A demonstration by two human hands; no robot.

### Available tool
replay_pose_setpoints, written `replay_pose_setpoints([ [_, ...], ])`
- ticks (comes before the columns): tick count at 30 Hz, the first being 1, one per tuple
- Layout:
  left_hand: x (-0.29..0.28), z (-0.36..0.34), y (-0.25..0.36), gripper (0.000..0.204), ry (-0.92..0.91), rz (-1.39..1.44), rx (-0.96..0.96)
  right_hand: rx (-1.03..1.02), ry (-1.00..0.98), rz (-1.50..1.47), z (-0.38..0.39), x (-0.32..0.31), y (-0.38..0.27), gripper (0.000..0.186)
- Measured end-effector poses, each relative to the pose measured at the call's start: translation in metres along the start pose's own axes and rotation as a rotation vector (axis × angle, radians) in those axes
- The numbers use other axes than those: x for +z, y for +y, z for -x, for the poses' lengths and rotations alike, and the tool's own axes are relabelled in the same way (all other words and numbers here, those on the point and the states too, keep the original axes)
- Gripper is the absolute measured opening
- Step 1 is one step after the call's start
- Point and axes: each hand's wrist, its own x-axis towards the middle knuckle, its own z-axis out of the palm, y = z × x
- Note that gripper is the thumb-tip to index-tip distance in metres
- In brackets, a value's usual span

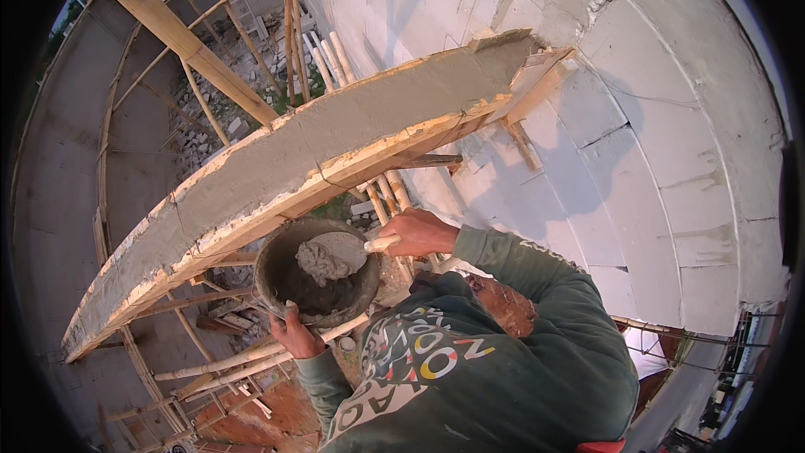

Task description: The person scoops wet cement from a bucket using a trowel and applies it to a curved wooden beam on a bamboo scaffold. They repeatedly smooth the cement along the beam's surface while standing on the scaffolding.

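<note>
My right hand (419, 232) is closed around the light wooden handle of a trowel (350, 246). The blade lies over the mouth of a dark round bucket (366, 289) and carries a lump of wet grey mortar (323, 260). My left hand (295, 334) grips the bucket's near rim, and its fingers are partly hidden. More mortar lies inside the bucket. Just beyond the bucket runs a long wooden form (352, 172), filled with smooth grey concrete (289, 147) and tied across with thin wires.
A pale block wall (646, 201) rises on the right, meeting the form's far end. Bamboo poles (243, 361) cross below and beside me. A thick timber post (193, 46) stands beyond the form. Rubble (222, 101) covers the ground far below.
</note>
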Motion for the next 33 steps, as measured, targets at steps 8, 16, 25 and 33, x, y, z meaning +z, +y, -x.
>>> replay_pose_setpoints([
  [8,0.009,0.001,-0.012,0.036,-0.021,0.102,-0.059,-0.059,0.551,0.200,0.071,-0.149,0.017,0.036],
  [16,-0.012,-0.002,-0.038,0.042,0.032,0.015,-0.056,0.154,0.969,0.876,0.076,-0.173,0.036,0.036],
  [25,-0.059,-0.006,-0.045,0.038,0.191,-0.010,-0.105,0.376,0.765,0.502,0.050,-0.148,0.043,0.026],
  [33,-0.111,0.000,-0.055,0.046,0.382,-0.040,-0.144,0.754,0.810,0.403,0.037,-0.174,0.057,0.023],
])
